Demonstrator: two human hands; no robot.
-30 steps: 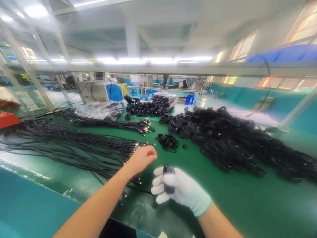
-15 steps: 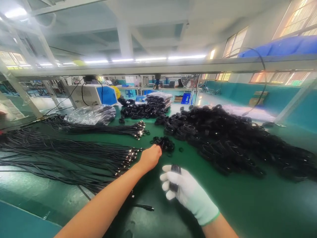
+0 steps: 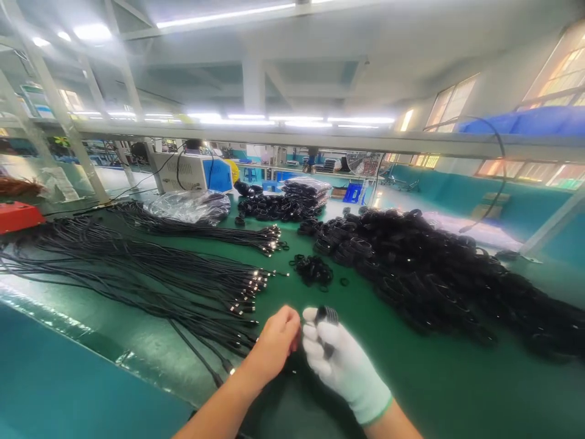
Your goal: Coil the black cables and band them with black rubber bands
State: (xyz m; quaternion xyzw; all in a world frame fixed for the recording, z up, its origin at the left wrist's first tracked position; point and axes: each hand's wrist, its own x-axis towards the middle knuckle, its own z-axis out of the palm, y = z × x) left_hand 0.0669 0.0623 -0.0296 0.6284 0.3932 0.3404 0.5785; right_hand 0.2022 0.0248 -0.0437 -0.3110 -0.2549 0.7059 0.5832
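Note:
My right hand [image 3: 340, 360], in a white glove with a green cuff, is closed around a small coil of black cable [image 3: 329, 315]. Just to its left, my bare left hand [image 3: 278, 338] has its thumb and fingers pinched together; whatever it may hold is hidden. The two hands are close together over the green table. Beyond them lies a small heap of thin black rings [image 3: 313, 270], with one loose ring [image 3: 344, 281] beside it. Straight black cables [image 3: 183, 268] with shiny metal plugs are laid out to the left of my hands.
A large mound of coiled black cables [image 3: 411, 268] covers the right side. Another bundle of cables [image 3: 205, 230], a clear plastic bag [image 3: 187, 207] and a blue-and-white machine [image 3: 192, 172] stand farther back left. A shelf beam [image 3: 292, 139] crosses overhead.
My left hand has drawn back from the heap of black rings to beside my right hand. The right hand keeps the coiled cable, its fingers curled closer. The view has shifted slightly.

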